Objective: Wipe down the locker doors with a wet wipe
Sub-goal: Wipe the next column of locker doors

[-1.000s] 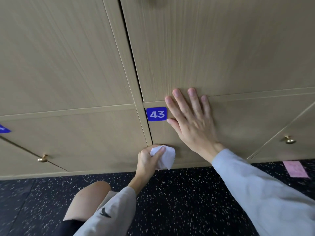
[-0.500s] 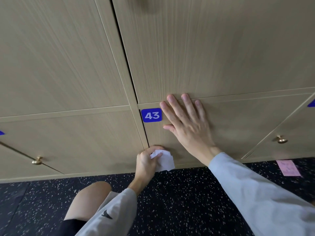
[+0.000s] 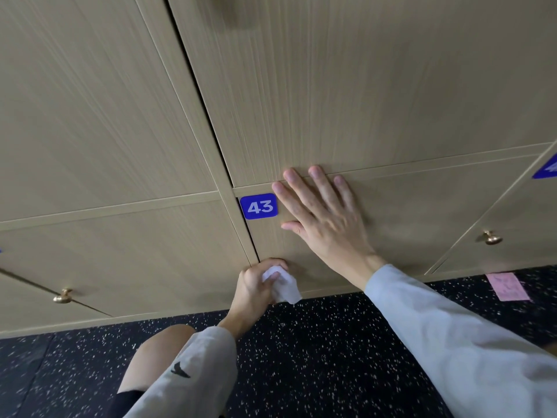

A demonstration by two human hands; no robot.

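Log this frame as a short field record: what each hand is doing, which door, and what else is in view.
door: locker door 43, bottom row, closed
label: blue number plate at the door's upper left corner
left hand: grips a crumpled white wet wipe against the door's lower left corner
right hand: flat on the door, fingers spread, tips at its top edge
knobs: brass knob on the door to the right, another to the left
floor: dark speckled floor, pink paper lying on it

A blue plate [image 3: 259, 206] on the locker door [image 3: 407, 224] reads "43".
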